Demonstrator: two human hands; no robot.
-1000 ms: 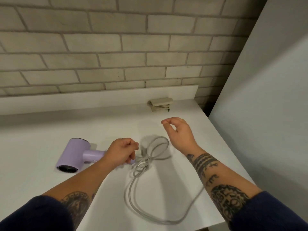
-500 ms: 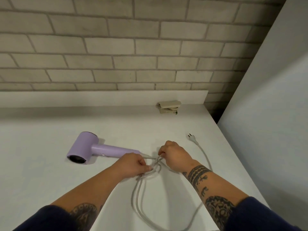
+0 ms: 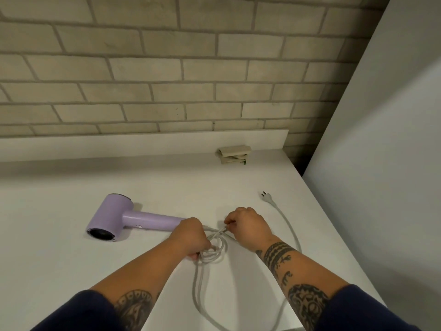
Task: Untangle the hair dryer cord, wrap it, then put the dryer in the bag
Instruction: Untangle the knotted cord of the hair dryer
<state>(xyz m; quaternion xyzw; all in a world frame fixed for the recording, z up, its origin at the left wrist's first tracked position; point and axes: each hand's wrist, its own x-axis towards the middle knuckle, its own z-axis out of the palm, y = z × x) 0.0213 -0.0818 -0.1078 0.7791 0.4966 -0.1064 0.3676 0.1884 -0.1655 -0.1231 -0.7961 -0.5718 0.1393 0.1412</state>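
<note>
Toward the front edge of the table [image 3: 71, 271], we work at the tangled cord [image 3: 198, 283].
Our left hand [image 3: 191, 237] grips the coiled knot and our right hand [image 3: 248, 226] pinches a strand just beside it. The lilac dryer [image 3: 114, 217] lies on its side to the left, the plug [image 3: 267, 198] near the right edge.

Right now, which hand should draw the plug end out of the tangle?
Probably right hand: it pinches a cord strand, and the plug lies on its side. Left hand holds the tangle.
</note>
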